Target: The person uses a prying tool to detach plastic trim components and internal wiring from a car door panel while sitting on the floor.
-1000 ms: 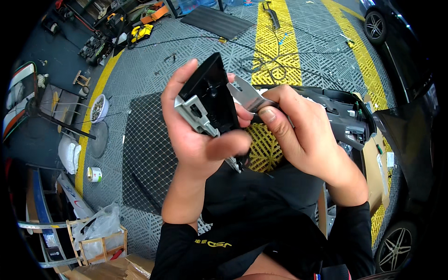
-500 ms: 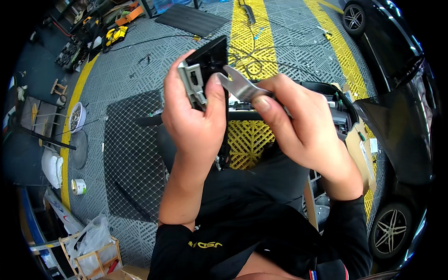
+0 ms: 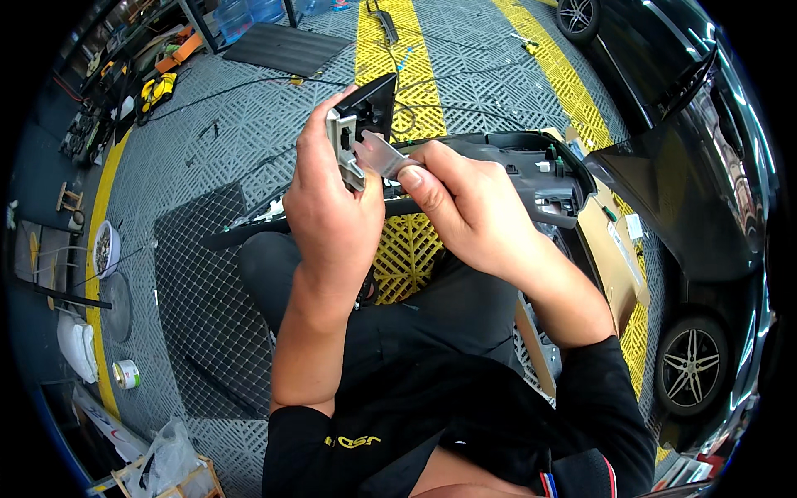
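My left hand (image 3: 328, 203) is closed around a black triangular plastic trim piece (image 3: 379, 98), held up in front of my chest. A light grey plastic bracket (image 3: 341, 137) sits along its side facing my palm. In my right hand (image 3: 477, 207) is a flat metal pry tool (image 3: 385, 158) with a notched, forked end, pinched between thumb and fingers. The tool's tip lies right by the grey bracket, over the inner side of the trim piece; whether it touches cannot be told. My left thumb is partly hidden behind the tool.
Behind my hands lies a dark car door panel (image 3: 510, 162), with cardboard (image 3: 602, 257) at its right. A black car (image 3: 689, 183) with an open door stands to the right. A netted mat (image 3: 212, 324) and a white bowl (image 3: 106, 249) are at left; cables cross the floor.
The pry tool's tip has shifted from the black trim piece toward the grey bracket. Both hands have turned slightly, and the whole view has swung, showing more of the door panel.
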A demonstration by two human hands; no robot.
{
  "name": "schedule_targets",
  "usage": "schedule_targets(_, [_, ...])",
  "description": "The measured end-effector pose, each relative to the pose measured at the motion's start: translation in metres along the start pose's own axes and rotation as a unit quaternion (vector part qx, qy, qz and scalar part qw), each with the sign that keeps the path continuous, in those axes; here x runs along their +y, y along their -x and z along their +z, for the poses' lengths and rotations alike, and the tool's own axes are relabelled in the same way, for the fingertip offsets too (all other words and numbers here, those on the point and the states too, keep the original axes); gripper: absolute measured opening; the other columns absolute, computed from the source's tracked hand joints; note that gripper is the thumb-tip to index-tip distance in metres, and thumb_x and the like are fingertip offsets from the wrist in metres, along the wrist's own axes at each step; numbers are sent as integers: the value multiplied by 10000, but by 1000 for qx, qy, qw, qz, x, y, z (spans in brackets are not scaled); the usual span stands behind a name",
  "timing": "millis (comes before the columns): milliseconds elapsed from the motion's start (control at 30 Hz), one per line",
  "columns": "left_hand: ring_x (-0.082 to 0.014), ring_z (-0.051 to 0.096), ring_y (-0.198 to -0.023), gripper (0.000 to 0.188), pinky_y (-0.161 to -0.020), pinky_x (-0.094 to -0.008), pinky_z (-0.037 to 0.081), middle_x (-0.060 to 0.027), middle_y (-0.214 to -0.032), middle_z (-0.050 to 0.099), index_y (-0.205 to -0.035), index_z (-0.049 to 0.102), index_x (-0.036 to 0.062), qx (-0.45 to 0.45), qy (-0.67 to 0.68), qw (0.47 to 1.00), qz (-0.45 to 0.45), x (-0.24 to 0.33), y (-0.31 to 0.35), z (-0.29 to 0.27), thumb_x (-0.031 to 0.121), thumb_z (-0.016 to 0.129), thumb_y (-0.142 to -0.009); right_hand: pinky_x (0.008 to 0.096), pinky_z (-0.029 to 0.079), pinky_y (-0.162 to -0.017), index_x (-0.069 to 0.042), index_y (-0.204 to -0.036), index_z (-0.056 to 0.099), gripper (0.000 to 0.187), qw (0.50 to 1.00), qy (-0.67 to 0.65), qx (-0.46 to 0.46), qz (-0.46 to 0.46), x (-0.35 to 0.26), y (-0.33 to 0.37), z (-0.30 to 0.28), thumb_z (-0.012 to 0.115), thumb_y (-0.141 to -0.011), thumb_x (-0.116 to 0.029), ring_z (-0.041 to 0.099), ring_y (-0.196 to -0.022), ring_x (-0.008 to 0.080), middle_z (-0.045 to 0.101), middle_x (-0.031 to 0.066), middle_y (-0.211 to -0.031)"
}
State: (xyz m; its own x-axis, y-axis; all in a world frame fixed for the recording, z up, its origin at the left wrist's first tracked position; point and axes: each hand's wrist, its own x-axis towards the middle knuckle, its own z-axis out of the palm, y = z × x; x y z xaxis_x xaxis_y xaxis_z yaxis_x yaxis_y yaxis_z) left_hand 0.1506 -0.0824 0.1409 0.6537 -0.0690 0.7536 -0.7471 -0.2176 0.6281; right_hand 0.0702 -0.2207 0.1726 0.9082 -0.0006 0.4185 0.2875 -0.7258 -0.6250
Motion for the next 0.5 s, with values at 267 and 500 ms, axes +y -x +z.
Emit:
schedule_targets(267, [-212,714,-1004,479,-845,-331,567,-144,-1117,714,-1309,579,13,10,-5,999,38,-2,-2,2,-10,760,-866,452,476,-554,-21,-927,571,259,999,-41,8,2,2,-2,7,585,-1030,-258,640,-649,397,604,176,-660])
schedule_targets(500, [-213,714,-993,493,-838,-330,566,-142,-1123,714,-1312,583,20,12,-13,1000,25,2,-1,5,-11,770,-856,438,469,-545,-21,-917,573,269,998,-61,21,1,4,-2,11,588,-1034,-263,630,-620,377,586,167,-640])
